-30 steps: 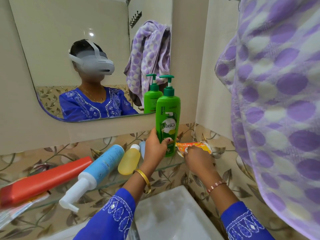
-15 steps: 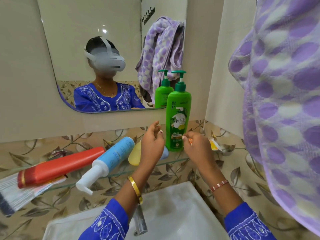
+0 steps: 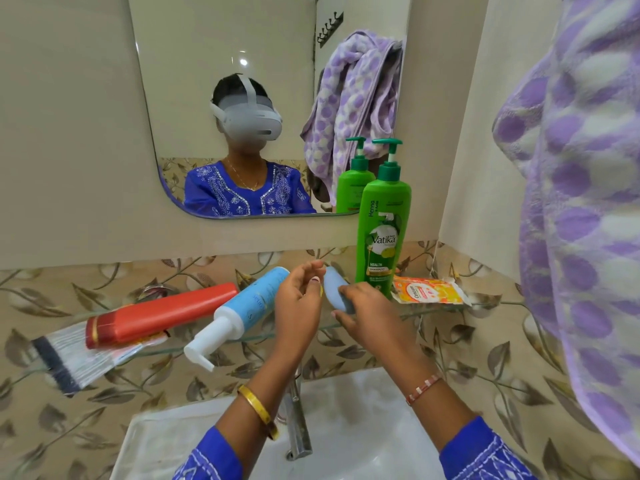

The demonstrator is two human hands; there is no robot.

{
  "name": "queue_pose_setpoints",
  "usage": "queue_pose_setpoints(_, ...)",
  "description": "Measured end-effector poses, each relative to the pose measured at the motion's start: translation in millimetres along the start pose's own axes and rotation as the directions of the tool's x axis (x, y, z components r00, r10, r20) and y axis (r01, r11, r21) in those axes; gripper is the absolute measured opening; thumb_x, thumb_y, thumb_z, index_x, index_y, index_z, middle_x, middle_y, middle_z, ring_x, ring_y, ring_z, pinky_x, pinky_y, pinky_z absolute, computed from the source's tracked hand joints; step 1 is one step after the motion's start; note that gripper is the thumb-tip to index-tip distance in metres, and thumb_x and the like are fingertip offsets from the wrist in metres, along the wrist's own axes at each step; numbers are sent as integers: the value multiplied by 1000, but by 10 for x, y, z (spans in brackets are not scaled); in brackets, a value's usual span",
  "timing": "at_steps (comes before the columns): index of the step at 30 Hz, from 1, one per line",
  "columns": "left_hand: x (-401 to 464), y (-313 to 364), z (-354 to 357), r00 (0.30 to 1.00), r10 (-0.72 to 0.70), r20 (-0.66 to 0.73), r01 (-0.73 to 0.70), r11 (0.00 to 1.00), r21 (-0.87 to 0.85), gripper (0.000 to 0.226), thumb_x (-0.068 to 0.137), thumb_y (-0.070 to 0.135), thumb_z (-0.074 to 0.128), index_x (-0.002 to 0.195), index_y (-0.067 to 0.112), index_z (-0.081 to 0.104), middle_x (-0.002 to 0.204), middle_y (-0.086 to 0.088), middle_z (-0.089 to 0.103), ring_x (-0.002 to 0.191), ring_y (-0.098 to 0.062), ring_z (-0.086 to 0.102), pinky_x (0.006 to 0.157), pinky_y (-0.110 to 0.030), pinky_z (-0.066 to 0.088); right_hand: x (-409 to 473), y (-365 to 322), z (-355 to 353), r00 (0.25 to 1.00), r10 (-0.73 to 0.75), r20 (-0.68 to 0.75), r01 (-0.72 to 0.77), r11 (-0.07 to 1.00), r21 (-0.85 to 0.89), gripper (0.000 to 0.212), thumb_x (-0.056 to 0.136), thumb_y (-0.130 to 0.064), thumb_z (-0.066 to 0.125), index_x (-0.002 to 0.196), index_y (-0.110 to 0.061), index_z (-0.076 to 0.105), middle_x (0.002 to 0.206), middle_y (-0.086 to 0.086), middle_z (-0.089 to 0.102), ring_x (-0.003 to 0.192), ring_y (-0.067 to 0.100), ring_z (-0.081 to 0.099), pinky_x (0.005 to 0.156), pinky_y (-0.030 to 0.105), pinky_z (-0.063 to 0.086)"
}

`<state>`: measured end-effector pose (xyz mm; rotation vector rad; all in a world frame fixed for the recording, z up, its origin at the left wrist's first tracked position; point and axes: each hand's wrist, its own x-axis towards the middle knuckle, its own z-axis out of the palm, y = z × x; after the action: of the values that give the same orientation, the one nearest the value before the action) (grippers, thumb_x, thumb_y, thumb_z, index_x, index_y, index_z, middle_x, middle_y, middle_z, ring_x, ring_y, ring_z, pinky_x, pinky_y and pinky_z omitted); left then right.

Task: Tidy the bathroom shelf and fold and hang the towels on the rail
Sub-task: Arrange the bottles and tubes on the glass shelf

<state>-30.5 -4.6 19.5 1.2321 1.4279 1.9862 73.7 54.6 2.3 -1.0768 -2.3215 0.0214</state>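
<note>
The small blue bottle (image 3: 335,289) on the glass shelf (image 3: 381,315) is gripped by the right hand (image 3: 372,315), probably to be stood upright beside the green Vatika shampoo (image 3: 382,223), while the left hand (image 3: 299,304) is kept loose and empty.

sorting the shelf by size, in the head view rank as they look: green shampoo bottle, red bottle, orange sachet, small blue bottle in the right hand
1. green shampoo bottle and red bottle: look alike in length, unsure
2. orange sachet
3. small blue bottle, partly hidden by the right hand
</note>
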Motion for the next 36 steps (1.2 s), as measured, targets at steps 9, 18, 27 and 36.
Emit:
queue_pose_setpoints(9, -110, -74, -32, 1000, 0, 29, -1, 999, 34, 34, 90, -4, 43, 92, 25, 61, 101, -4, 67, 104, -18, 61, 95, -31, 46, 18, -57, -48, 990, 55, -131, -47, 997, 63, 23, 91, -14, 43, 106, -2, 55, 100, 18, 60, 88, 29, 57, 64, 30, 37)
queue_pose_setpoints(18, -93, -149, 18, 993, 26, 112, -49, 977, 210, 32, 88, -2, 45, 113, 8, 61, 115, -8, 63, 106, -15, 57, 88, -19, 44, 206, -79, -395, 951, 48, -305, 3, 986, 165, 25, 91, -13, 50, 112, -3, 59, 106, 18, 63, 94, 28, 57, 76, 31, 43)
queue_pose_setpoints(27, -82, -106, 85, 987, -36, 157, -5, 967, 254, 42, 90, 0, 40, 132, 6, 47, 134, -8, 52, 121, -16, 49, 101, -25, 38, 430, -161, -332, 946, 122, -302, -49, 970, 240, 25, 86, -28, 62, 103, -8, 60, 86, 12, 68, 69, 17, 52, 52, 20, 31)
queue_pose_setpoints(36, -7, -95, 98, 984, -45, 171, 2, 970, 242, 42, 89, -1, 40, 127, 10, 52, 108, 6, 55, 94, -1, 51, 80, -14, 40, 254, -104, -88, 933, 240, -270, -133, 923, 361, 22, 84, -21, 64, 100, -6, 65, 85, 9, 72, 66, 10, 54, 49, 8, 31)
